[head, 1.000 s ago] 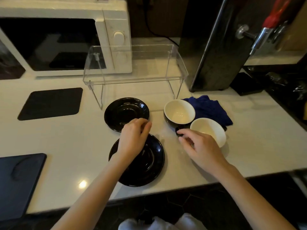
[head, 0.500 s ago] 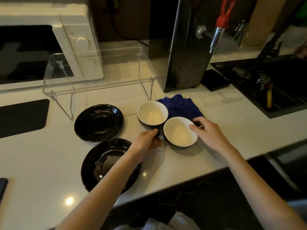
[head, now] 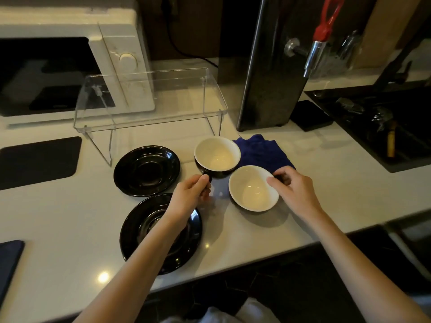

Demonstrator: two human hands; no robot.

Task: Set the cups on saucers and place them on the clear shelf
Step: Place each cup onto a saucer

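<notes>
Pinching the far cup by its handle, the left hand is gripping while the right hand is holding the near cup at its right rim.

Bystanders on the pale stone counter

Just beyond the right hand's fingers lies a crumpled deep-blue cloth; farther off past it stands a tall, glossy black appliance with a chrome spout and red lever, a small black square pad at its foot. Well right of the right hand sits a sunken black sink. Far beyond the left hand is a white microwave oven; out to its left, a flat black mat.
</notes>
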